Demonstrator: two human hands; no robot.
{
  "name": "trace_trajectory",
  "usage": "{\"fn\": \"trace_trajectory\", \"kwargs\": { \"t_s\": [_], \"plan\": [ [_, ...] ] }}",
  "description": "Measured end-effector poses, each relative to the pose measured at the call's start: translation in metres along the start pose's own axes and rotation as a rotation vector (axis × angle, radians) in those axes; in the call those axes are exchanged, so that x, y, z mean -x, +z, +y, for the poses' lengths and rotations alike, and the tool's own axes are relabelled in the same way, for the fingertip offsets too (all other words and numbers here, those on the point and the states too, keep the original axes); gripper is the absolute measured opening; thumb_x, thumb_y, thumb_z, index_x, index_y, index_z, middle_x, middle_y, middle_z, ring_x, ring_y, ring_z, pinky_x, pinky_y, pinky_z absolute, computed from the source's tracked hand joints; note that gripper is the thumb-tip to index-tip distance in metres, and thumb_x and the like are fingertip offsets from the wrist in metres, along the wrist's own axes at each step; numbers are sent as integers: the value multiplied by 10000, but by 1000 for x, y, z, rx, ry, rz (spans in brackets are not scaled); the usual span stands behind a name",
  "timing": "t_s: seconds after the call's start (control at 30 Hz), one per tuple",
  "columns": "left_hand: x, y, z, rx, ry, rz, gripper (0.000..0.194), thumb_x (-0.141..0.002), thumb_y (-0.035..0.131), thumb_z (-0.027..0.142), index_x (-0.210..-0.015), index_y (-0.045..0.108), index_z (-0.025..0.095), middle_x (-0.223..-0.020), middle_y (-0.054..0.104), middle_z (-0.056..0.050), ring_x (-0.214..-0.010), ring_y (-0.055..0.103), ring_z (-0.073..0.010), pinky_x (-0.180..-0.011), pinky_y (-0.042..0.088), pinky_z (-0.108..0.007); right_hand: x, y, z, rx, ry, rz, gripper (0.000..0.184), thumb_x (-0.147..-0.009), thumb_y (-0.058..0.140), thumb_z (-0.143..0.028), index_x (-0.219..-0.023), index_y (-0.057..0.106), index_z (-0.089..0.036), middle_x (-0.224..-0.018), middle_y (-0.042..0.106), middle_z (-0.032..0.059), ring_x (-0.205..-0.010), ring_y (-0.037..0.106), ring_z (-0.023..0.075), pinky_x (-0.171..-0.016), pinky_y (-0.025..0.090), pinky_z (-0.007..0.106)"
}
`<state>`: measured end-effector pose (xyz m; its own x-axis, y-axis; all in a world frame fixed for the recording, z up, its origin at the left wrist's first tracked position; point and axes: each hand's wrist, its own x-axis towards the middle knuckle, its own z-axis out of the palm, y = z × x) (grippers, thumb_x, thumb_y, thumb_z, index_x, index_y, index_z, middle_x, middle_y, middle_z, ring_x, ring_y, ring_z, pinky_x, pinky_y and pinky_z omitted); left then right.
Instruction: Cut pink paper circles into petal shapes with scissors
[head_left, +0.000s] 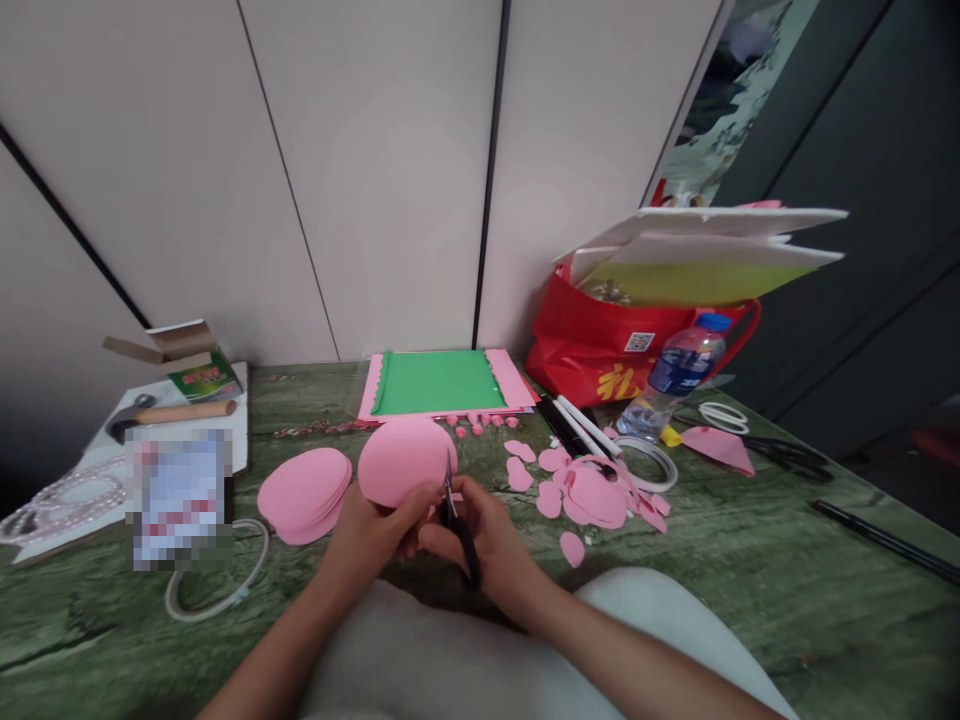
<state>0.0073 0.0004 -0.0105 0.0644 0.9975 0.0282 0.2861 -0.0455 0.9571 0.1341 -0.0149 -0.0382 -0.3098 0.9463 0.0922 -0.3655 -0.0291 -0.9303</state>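
A round pink paper disc (pixel 401 462) is pinched at its lower edge by my left hand (pixel 379 525). My right hand (pixel 484 540) grips a pair of black-handled scissors (pixel 459 520), their blades pointing up along the disc's right edge. Whether the blades are parted cannot be made out. Just left of my hands lies a stack of similar pink discs (pixel 304 495). To the right, pink paper petals and scraps (pixel 592 495) are scattered on the green marbled tabletop (pixel 465 620).
Behind stand a green-and-pink paper panel (pixel 439 382) and a red bag (pixel 577 340) with white boards. A water bottle (pixel 667 380), tape rolls (pixel 649 462), a tape ring (pixel 217 600), a hammer (pixel 180 412) and a small box (pixel 199 375) lie around.
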Motion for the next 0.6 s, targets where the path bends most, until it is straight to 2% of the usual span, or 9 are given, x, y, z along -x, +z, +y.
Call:
{"fn": "trace_trajectory", "kwargs": {
  "t_s": [0.3,0.6],
  "plan": [
    [-3,-2,-7,4,-23,-38,318,-705,588,377,-493,590,141,-359,503,7,-319,440,-87,-312,334,-175,-1,-5,4,34,7,52,406,-552,762,-383,-765,462,-212,-602,549,-43,-565,548,135,-595,450,273],
    [-2,-2,-8,46,-19,-56,335,-704,594,371,-477,580,125,-358,504,11,-332,439,-76,-340,332,-170,-3,-2,-1,-75,-27,-30,364,-583,758,-320,-747,457,-197,-617,597,-26,-601,597,151,-649,472,289]
  ]
}}
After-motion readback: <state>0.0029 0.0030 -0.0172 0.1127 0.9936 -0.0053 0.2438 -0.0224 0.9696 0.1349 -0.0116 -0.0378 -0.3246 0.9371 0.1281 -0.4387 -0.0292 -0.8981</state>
